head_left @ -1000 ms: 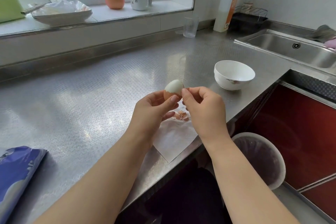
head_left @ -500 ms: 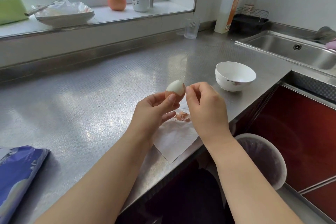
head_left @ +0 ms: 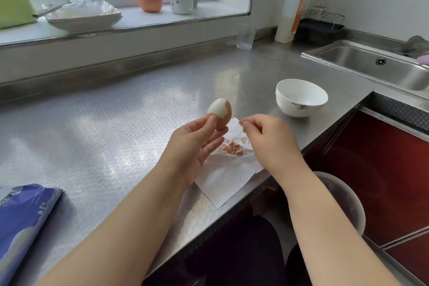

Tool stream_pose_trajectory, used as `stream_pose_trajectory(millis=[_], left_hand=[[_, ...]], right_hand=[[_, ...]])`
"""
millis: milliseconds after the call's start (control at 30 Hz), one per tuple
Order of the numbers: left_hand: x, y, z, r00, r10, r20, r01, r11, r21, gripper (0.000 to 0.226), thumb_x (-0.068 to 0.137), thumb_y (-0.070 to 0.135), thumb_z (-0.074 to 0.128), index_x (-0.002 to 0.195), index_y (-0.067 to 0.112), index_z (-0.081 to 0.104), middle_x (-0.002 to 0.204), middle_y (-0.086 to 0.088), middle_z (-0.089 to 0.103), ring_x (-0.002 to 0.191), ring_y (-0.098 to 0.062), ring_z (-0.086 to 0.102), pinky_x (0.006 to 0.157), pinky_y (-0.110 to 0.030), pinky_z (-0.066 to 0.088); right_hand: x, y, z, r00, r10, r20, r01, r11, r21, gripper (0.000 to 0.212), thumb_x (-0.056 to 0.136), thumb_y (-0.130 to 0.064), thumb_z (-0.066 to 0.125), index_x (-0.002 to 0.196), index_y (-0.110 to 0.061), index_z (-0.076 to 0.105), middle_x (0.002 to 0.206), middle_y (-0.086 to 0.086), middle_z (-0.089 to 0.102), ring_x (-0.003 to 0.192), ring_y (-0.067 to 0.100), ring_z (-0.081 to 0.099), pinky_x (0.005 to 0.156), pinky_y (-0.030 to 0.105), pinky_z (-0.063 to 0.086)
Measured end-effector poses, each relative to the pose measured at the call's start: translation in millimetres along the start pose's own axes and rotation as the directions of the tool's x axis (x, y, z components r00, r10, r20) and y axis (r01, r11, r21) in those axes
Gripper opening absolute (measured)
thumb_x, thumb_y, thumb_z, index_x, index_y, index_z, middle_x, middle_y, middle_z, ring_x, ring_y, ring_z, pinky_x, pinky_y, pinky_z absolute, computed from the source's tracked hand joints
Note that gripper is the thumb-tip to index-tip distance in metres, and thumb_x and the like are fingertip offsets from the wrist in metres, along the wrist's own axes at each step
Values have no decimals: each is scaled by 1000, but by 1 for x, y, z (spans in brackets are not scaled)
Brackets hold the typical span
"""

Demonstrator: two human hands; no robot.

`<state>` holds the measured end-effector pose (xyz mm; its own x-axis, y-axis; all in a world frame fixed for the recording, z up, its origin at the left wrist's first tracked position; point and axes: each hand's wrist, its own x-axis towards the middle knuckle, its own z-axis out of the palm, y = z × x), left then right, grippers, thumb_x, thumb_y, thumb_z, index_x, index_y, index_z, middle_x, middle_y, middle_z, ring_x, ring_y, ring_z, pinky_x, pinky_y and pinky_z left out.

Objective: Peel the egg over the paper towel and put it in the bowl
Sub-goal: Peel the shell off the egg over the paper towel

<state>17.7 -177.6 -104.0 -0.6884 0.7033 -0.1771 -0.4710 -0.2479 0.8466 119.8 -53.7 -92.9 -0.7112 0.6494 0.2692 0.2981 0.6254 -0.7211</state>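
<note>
My left hand (head_left: 197, 144) holds the egg (head_left: 220, 112) upright above the counter, thumb on its front. The top of the egg is bare white, and brown shell still covers its lower part and right side. My right hand (head_left: 269, 141) is a little to the right of the egg and apart from it, over the paper towel (head_left: 222, 179). Its thumb and forefinger pinch together on what looks like a small bit of shell, blurred. Brown shell fragments (head_left: 232, 147) lie on the towel. The white bowl (head_left: 301, 97) stands empty to the right.
The steel counter (head_left: 104, 127) ends close to me, with a lined bin (head_left: 343, 202) below its edge. A sink (head_left: 380, 65) lies at the far right, a glass (head_left: 246, 36) and a bottle (head_left: 292, 14) at the back, a blue packet (head_left: 21, 218) at left.
My right hand has come off the egg and moved right and down over the towel. My left hand has raised and turned the egg, showing more bare white.
</note>
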Motion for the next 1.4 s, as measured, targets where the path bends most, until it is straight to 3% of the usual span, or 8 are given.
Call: stream_pose_trajectory(millis=[100,333,467,700,900,1100,1300,1400], left_hand=[[0,-1,2,1000,7,3,-7,1000,17,29,92,13,62,119,3,63,109,-10,75,98,-17,73,84,-24,57],[-2,-3,2,999,39,31,-42,993,110,51,72,23,73,119,4,65,109,-11,75,99,-19,73,82,-26,56],[-3,-3,3,999,53,1,-52,974,221,29,84,20,71,111,12,69,105,-3,77,97,-11,71,81,-26,51],[-3,-5,5,998,69,-3,-66,973,221,27,86,15,69,113,12,66,106,-3,76,93,-7,71,79,-24,51],[-2,-4,5,998,65,3,-64,985,163,14,91,12,63,104,15,67,96,0,75,94,-12,68,74,-21,53],[0,-3,3,998,65,-14,-63,993,95,19,94,10,59,112,10,65,110,-8,71,100,-17,65,77,-23,53],[-1,-4,5,995,98,29,-101,985,138,17,93,10,59,109,13,66,103,-3,74,97,-13,67,78,-22,52],[-2,-5,4,991,115,62,-124,979,164,19,93,11,60,111,14,67,98,2,77,96,-10,69,79,-23,53]], right_hand=[[2,-5,4,996,-11,-86,32,970,239,23,93,-22,58,114,-23,67,99,-7,71,90,9,65,84,24,51],[2,-14,11,987,13,-162,49,928,369,11,86,-27,69,95,-23,72,87,-11,72,83,3,67,77,19,51],[2,-10,12,981,-15,-195,74,951,300,13,90,-26,64,94,-18,73,86,-8,72,84,8,67,79,26,53],[-1,-8,22,918,-146,-369,181,981,63,16,94,-20,55,89,-10,67,85,-2,65,79,16,61,71,27,47],[5,-4,17,964,124,-234,-18,913,408,13,95,-21,55,87,-19,65,76,-7,67,70,12,65,75,39,56],[1,5,7,978,32,-206,31,955,296,6,85,-21,70,90,-22,67,80,-14,66,75,0,61,75,16,48],[0,-4,5,984,-14,-175,71,944,323,24,94,-12,55,112,-21,68,99,-9,70,98,1,64,89,16,48],[1,-10,7,984,-43,-173,98,942,321,17,92,-22,61,105,-21,71,102,-5,70,96,5,64,86,19,49]])
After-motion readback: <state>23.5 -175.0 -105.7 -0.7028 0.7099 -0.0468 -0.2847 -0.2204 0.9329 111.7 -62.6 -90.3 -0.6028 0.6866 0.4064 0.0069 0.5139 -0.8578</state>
